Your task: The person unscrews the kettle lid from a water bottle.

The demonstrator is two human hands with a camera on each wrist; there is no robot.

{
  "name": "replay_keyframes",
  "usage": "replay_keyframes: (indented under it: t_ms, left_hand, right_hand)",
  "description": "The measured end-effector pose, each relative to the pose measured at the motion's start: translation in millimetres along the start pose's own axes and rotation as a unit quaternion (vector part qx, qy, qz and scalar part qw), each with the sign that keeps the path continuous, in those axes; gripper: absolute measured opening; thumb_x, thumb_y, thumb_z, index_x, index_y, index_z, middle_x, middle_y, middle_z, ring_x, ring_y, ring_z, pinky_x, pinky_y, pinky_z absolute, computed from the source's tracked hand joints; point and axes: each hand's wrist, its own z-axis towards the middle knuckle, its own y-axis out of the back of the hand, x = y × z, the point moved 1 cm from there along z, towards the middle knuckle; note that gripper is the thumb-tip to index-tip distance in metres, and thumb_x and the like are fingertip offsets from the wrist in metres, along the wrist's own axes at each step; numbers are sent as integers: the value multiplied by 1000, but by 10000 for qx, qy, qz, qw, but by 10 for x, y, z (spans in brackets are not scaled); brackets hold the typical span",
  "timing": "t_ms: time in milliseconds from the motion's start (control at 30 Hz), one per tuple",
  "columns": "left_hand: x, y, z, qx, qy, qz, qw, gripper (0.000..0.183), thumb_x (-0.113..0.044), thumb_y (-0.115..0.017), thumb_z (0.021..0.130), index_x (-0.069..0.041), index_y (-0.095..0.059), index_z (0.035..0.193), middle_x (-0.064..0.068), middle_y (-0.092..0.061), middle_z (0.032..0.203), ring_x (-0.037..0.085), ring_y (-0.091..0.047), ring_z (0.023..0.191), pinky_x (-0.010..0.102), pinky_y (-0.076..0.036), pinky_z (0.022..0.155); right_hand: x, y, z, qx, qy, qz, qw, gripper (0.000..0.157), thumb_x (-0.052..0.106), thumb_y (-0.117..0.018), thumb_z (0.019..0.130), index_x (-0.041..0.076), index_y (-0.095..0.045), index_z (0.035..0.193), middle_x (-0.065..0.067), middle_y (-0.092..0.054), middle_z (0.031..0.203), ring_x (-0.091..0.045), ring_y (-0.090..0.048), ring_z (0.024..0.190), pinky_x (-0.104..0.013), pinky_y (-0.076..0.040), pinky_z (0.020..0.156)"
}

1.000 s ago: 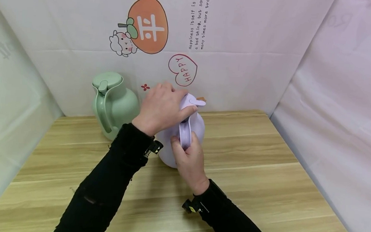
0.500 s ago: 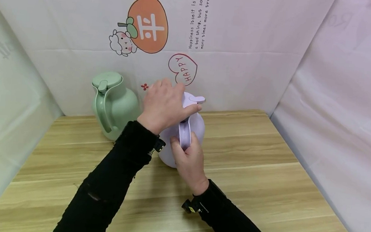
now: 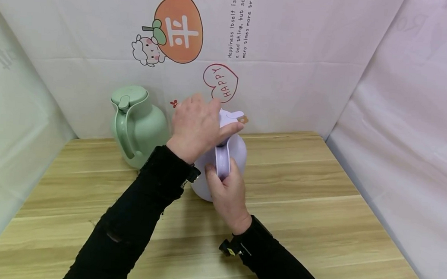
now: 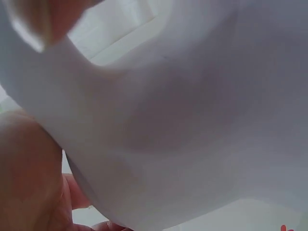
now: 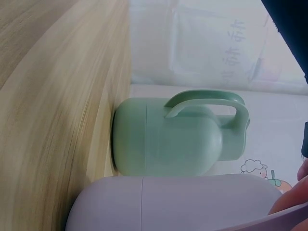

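Observation:
A lilac thermos jug [image 3: 239, 149] stands upright on the table, its handle toward me. My left hand [image 3: 197, 127] grips the jug's lid [image 3: 229, 117] from above and the left, thumb along the near side; its fingertips are hidden in the head view. My right hand [image 3: 229, 196] holds the handle [image 3: 222, 163], thumb on its left side. Lilac plastic fills most of the left wrist view. Left of the lilac jug is a similar green thermos jug [image 3: 150, 128], upright with its lid on, touched by neither hand.
The wood-grain table [image 3: 300, 214] meets a white printed cloth [image 3: 289, 88] behind the jugs. More pale cloth hangs at the left and right sides. Small cameras are strapped at both wrists.
The lid's lever has swung round toward the back, counterclockwise from above, as my left hand shifted slightly. My right hand has kept its hold on the handle. The green jug has not moved.

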Motion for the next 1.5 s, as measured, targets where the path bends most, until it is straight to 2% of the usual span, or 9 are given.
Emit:
replay_keyframes:
  t_ms: [267,600,867,1000,1100,1233,1267,1333,1500]
  left_hand:
    - [12,1,-54,-468,-38,-4,9989,74,-85,-55,87,-11,-62,92,11,-54,77,30,-56,72,43,-47,59]
    - [46,4,-167,-970,-137,-121,9951,71,-78,-65,86,-7,-61,82,13,-55,73,32,-59,67,44,-48,55]
    - [110,4,-222,-1046,-292,-122,9940,71,-75,-66,87,-5,-58,77,14,-54,72,33,-59,68,45,-49,57]
    - [161,1,-212,-983,-512,-405,9930,69,-71,-68,89,-2,-62,83,17,-57,80,35,-60,76,47,-52,63]
    - [215,20,-168,-724,-1002,-855,9886,62,-60,-68,95,1,-70,109,24,-67,110,39,-65,103,51,-57,84]
    - [284,68,-80,-1,-1825,-1555,9708,55,-38,-59,103,-5,-57,146,23,-52,152,40,-52,140,54,-43,114]
    - [297,75,-58,206,-1974,-1661,9659,55,-34,-55,103,-7,-54,150,22,-50,155,39,-48,143,53,-39,117]
    - [315,83,-26,556,-2162,-1779,9584,56,-30,-50,102,-9,-51,154,19,-48,157,37,-51,140,50,-40,117]
    - [342,69,2,1104,-2205,-1693,9542,57,-29,-46,100,-14,-50,156,14,-47,160,30,-49,143,45,-40,117]
  right_hand:
    - [0,5,0,-53,6,-27,10000,19,21,-64,101,3,-60,108,-5,-57,84,-17,-56,74,-29,-46,62]
    - [10,4,-2,-70,23,-61,10000,19,20,-64,100,3,-60,107,-6,-58,85,-17,-57,75,-29,-47,63]
    - [2,4,1,16,128,7,9999,18,18,-63,101,2,-59,109,-7,-57,85,-17,-56,75,-30,-47,62]
    - [-1,3,3,53,133,71,9999,19,19,-63,102,2,-59,109,-7,-56,86,-18,-56,75,-30,-47,63]
    - [0,5,6,53,128,76,9999,19,20,-64,102,3,-59,108,-5,-55,85,-17,-54,74,-29,-45,63]
    - [-1,9,6,72,143,111,9998,17,19,-63,102,4,-57,103,-3,-48,77,-16,-47,65,-28,-39,57]
    - [-1,11,6,76,143,122,9998,16,19,-63,102,4,-56,102,-2,-47,75,-16,-46,64,-28,-38,56]
    - [-2,12,3,97,153,151,9997,16,19,-63,102,5,-56,100,-2,-44,73,-16,-42,61,-28,-35,55]
    - [-6,14,0,109,183,138,9997,17,20,-62,103,5,-55,100,-1,-44,72,-15,-42,59,-28,-35,54]
